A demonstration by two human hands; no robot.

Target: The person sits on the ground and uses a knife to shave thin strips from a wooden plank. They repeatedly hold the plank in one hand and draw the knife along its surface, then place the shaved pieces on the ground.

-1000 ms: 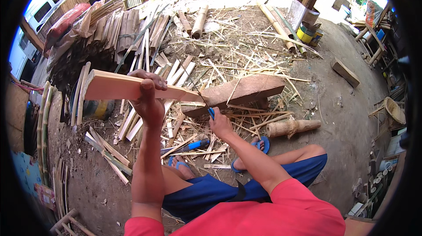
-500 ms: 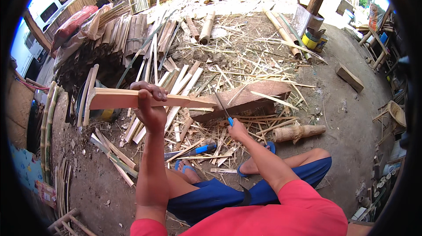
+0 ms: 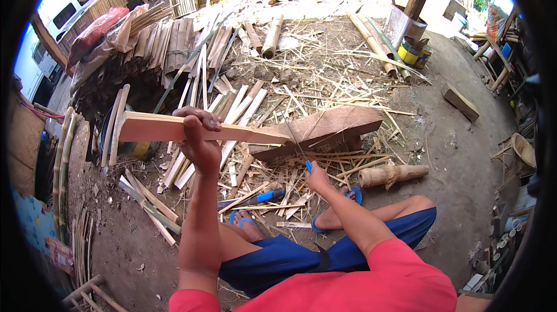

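Observation:
My left hand (image 3: 202, 138) is raised and wrapped round a pale split-bamboo piece (image 3: 152, 128), which looks like a few slats stacked together. Its far right end tapers and rests on the left part of a thick wooden block (image 3: 342, 125). In my right hand (image 3: 318, 177) is the blue handle of a knife (image 3: 299, 147) with a thin dark blade. That blade crosses the slats' tapered end over the block; whether it touches them I cannot tell.
Between my feet and the slats lies a blue-handled tool (image 3: 261, 197). A bamboo segment (image 3: 393, 176) lies right of the block. Shavings and loose slats (image 3: 246, 106) cover the ground ahead. Cans (image 3: 411, 51) stand by a post, and a wood chunk (image 3: 460, 103) lies at right.
My right hand and the knife have moved slightly down and toward me. Pale slivers that lay across the block no longer show there. My left hand stays nearly in place.

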